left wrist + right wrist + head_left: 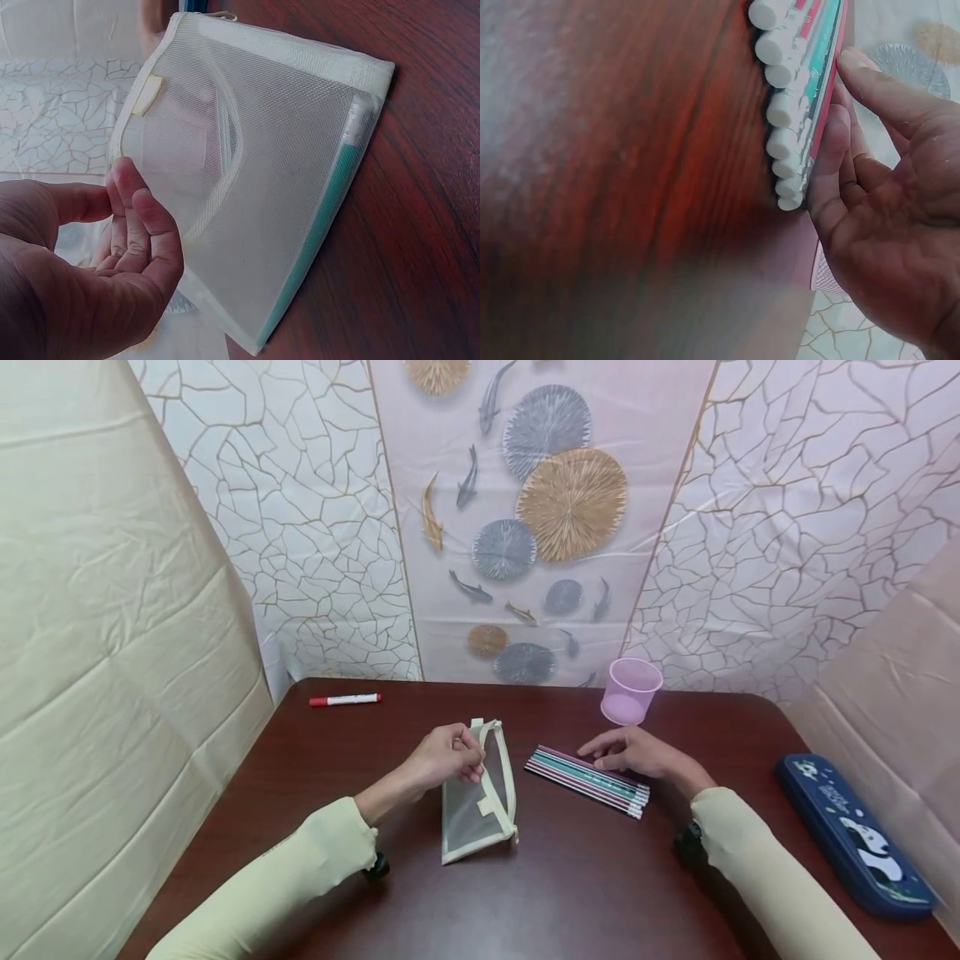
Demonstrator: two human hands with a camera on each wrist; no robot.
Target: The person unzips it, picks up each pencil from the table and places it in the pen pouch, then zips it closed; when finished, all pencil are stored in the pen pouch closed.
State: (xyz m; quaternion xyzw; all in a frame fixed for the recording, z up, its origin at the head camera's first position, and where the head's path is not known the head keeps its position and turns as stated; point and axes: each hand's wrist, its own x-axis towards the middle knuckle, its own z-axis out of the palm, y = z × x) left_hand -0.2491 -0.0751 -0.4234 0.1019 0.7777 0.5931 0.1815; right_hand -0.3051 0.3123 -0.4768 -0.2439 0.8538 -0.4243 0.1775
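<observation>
My left hand [448, 755] pinches the rim of a pale mesh zip pouch [463, 814], whose mouth gapes toward the right. Through the mesh in the left wrist view, a teal pencil [311, 217] with a white eraser lies along the bottom of the pouch. To the right, several pencils [581, 781] in maroon, teal and dark stripes lie side by side on the table. My right hand [633, 752] touches the far side of this row, fingers loosely bent. White eraser ends [780, 109] line up close to that hand in the right wrist view.
Behind the right hand stands a pink mesh cup [632, 693]. A dark blue pencil case [855, 835] with a panda lies at the table's right edge. A red-and-white marker [345, 700] rests at the far left of the dark wooden table [570, 893].
</observation>
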